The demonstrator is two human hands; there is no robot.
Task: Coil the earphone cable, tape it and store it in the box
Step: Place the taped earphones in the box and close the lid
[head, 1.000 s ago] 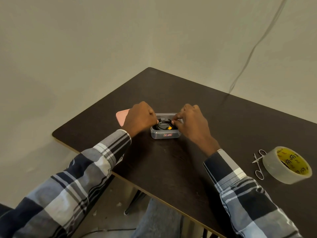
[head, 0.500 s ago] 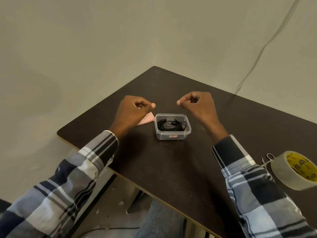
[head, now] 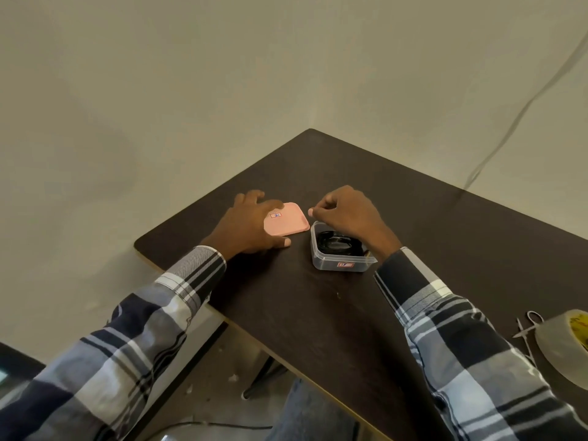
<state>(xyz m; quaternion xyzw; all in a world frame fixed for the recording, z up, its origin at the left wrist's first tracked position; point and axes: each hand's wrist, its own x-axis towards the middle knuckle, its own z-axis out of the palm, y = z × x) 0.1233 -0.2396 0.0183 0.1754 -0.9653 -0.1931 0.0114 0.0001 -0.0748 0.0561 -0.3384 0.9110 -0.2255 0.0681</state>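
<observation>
A small clear plastic box (head: 342, 264) stands on the dark table (head: 318, 313) with the coiled black earphone cable (head: 335, 243) inside it. Left of the box lies its pink lid (head: 286, 223), flat on the table. My left hand (head: 246, 229) rests spread on the table at the lid's left side, fingers touching its far and left edges. My right hand (head: 346, 214) hovers over the back of the box with loosely curled fingers that hold nothing I can see.
A roll of clear tape (head: 564, 348) with a yellow core sits at the right edge of the table, small scissors (head: 528, 329) beside it. The table's near-left edge runs diagonally below my left sleeve. A thin wire hangs down the wall at right.
Both hands left the box and lifted. My left hand then dropped onto the pink lid with fingers spread; my right hand came to hover over the box.
</observation>
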